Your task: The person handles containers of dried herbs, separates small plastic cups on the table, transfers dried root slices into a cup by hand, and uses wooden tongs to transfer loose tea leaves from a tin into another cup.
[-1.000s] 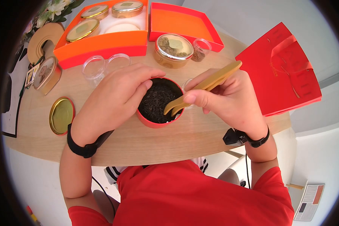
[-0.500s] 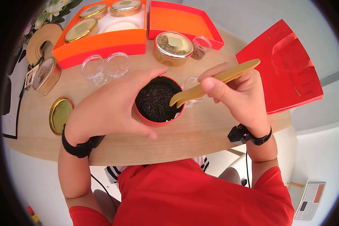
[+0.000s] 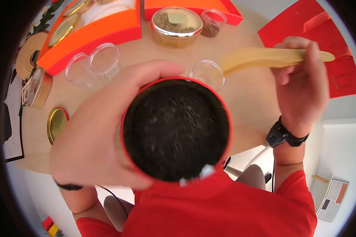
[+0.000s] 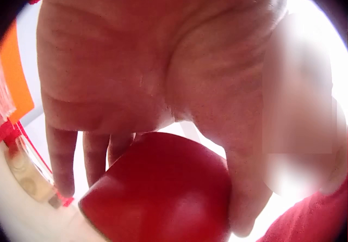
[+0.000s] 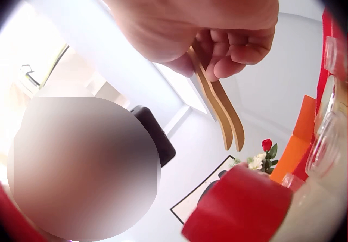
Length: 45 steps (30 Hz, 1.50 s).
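Observation:
My left hand (image 3: pixel 91 126) grips a round red tin (image 4: pixel 168 198) by its side, fingers along the far side and thumb on the near side. Raised close to the head camera, the tin has its open mouth facing up and holds dark, thin dried tea leaves (image 3: pixel 176 128). My right hand (image 3: pixel 302 87) pinches light wooden tongs (image 3: pixel 261 58) off to the right, with nothing between their tips in the right wrist view. Behind the tin stands a small clear plastic jar (image 3: pixel 206 61), close to the tong tips in the head view.
Two clear jars (image 3: pixel 103 73) stand left of centre, and a gold-rimmed lid (image 3: pixel 58 123) lies at the left. At the back are an orange-red box (image 3: pixel 103 44), an oval tin with a clear top (image 3: pixel 176 37) and a small filled jar (image 3: pixel 210 29). A red bag (image 3: pixel 281 27) lies right.
My left hand has spread, taken hold of the tin and lifted it toward the head camera. My right hand has drawn the tongs out of the leaves and away to the right.

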Available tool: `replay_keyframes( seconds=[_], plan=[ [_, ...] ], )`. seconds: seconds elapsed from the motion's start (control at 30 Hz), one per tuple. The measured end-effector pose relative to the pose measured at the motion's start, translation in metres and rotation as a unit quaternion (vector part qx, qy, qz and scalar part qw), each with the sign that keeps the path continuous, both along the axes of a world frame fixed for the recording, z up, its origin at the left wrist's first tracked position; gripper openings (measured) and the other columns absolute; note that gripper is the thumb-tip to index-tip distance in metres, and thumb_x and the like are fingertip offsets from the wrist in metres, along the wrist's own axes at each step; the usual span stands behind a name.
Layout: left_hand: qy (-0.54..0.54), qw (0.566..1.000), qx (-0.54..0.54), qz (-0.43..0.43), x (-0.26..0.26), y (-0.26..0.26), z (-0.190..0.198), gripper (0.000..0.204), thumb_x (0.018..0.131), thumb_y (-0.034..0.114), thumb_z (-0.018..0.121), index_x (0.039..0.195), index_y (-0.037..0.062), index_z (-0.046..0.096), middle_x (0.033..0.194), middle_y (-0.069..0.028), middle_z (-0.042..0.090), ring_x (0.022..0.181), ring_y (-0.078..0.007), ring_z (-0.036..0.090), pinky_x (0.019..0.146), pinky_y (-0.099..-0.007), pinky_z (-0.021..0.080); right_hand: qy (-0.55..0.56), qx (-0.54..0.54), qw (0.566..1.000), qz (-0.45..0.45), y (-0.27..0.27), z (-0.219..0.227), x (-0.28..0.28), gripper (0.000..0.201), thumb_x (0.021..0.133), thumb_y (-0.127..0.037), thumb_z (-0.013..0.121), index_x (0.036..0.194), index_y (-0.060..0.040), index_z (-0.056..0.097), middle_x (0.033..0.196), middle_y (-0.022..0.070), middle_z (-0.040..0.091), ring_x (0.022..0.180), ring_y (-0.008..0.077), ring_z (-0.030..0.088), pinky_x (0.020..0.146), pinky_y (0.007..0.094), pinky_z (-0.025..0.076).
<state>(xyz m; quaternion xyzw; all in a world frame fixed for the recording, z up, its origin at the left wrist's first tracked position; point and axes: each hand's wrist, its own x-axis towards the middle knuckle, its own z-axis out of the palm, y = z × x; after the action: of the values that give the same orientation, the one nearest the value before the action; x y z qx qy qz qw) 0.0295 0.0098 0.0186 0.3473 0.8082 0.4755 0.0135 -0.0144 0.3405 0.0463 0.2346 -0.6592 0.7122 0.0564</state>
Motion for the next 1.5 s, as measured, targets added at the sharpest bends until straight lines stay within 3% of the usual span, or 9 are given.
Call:
replay_keyframes(
  seconds=[0.17,0.4,0.47,0.73,0.9,1.13,1.23,1.27,1.5],
  plan=[
    [0.076,0.961,0.262,0.045,0.021,0.037,-0.022,0.100,0.059,0.033,0.108,0.136,-0.0069,0.056,0.123,-0.0291,0.068,0.112,-0.0330,0.072,0.103,-0.0407,0.058,0.013,-0.027,0.995,0.095,0.025,0.004,-0.006,0.040,0.115,-0.027,0.041,0.121,0.0002,0.070,0.086,0.0030,0.046,0.077,0.0153,0.042,0.076,0.0318,0.035],
    [0.042,0.970,0.238,0.023,0.025,0.029,-0.022,0.085,0.069,0.021,0.104,0.137,0.0004,0.057,0.124,-0.0288,0.066,0.112,-0.0351,0.073,0.098,-0.0429,0.063,-0.035,-0.031,0.996,0.077,0.033,0.016,0.012,0.035,0.106,-0.033,0.055,0.119,-0.0013,0.060,0.101,0.0070,0.048,0.079,0.0173,0.042,0.085,0.0378,0.036],
    [0.039,0.970,0.238,0.028,-0.029,0.157,0.002,0.084,0.070,0.022,0.104,0.136,-0.0001,0.057,0.124,-0.0283,0.066,0.112,-0.0348,0.073,0.099,-0.0427,0.062,-0.045,-0.055,0.997,0.041,0.029,0.015,0.015,0.030,0.106,-0.034,0.058,0.113,-0.0051,0.058,0.099,0.0063,0.049,0.078,0.0170,0.042,0.081,0.0350,0.035],
    [0.041,0.969,0.235,0.056,-0.039,0.154,0.002,0.080,0.072,0.024,0.102,0.134,-0.0020,0.057,0.124,-0.0265,0.067,0.112,-0.0337,0.073,0.100,-0.0416,0.061,-0.013,-0.068,0.977,0.202,0.040,0.004,0.004,0.048,0.114,-0.042,0.041,0.131,-0.0036,0.063,0.107,0.0065,0.056,0.087,0.0184,0.047,0.078,0.0334,0.042],
    [0.052,0.969,0.232,0.071,0.073,-0.030,-0.035,0.078,0.074,0.025,0.101,0.133,-0.0031,0.058,0.124,-0.0254,0.067,0.113,-0.0330,0.072,0.100,-0.0410,0.061,-0.036,-0.060,0.994,0.086,0.035,0.009,0.020,0.029,0.109,-0.042,0.063,0.112,-0.0133,0.059,0.094,0.0023,0.053,0.079,0.0126,0.049,0.075,0.0308,0.039],
    [0.054,0.969,0.223,0.090,0.031,0.072,-0.007,0.076,0.076,0.027,0.099,0.131,-0.0048,0.058,0.124,-0.0238,0.067,0.113,-0.0321,0.072,0.101,-0.0401,0.060,-0.043,-0.083,0.989,0.118,0.029,0.020,0.027,0.026,0.099,-0.034,0.082,0.110,-0.0139,0.070,0.093,0.0040,0.065,0.068,0.0142,0.063,0.068,0.0285,0.046],
    [0.053,0.969,0.220,0.099,0.045,0.040,-0.014,0.075,0.077,0.028,0.099,0.130,-0.0055,0.058,0.125,-0.0231,0.067,0.113,-0.0317,0.072,0.102,-0.0397,0.060,-0.030,-0.072,0.983,0.168,0.034,0.023,0.026,0.027,0.093,-0.030,0.090,0.109,-0.0148,0.075,0.088,0.0038,0.065,0.066,0.0155,0.066,0.069,0.0285,0.048],
    [0.052,0.969,0.219,0.102,0.049,0.036,-0.008,0.075,0.077,0.028,0.099,0.130,-0.0057,0.058,0.125,-0.0229,0.068,0.113,-0.0316,0.072,0.102,-0.0395,0.060,0.015,0.028,0.949,0.315,0.042,0.029,0.011,0.034,0.107,-0.038,0.073,0.136,-0.0204,0.066,0.124,0.0044,0.063,0.096,0.0159,0.071,0.079,0.0262,0.051],
    [0.051,0.968,0.212,0.121,0.034,0.038,-0.007,0.073,0.079,0.030,0.097,0.128,-0.0071,0.059,0.125,-0.0215,0.068,0.114,-0.0308,0.072,0.103,-0.0387,0.059,0.053,0.049,0.930,0.361,0.030,0.028,0.013,0.033,0.089,-0.028,0.094,0.117,-0.0234,0.078,0.119,0.0071,0.062,0.079,0.0165,0.073,0.077,0.0286,0.057]
  ],
)
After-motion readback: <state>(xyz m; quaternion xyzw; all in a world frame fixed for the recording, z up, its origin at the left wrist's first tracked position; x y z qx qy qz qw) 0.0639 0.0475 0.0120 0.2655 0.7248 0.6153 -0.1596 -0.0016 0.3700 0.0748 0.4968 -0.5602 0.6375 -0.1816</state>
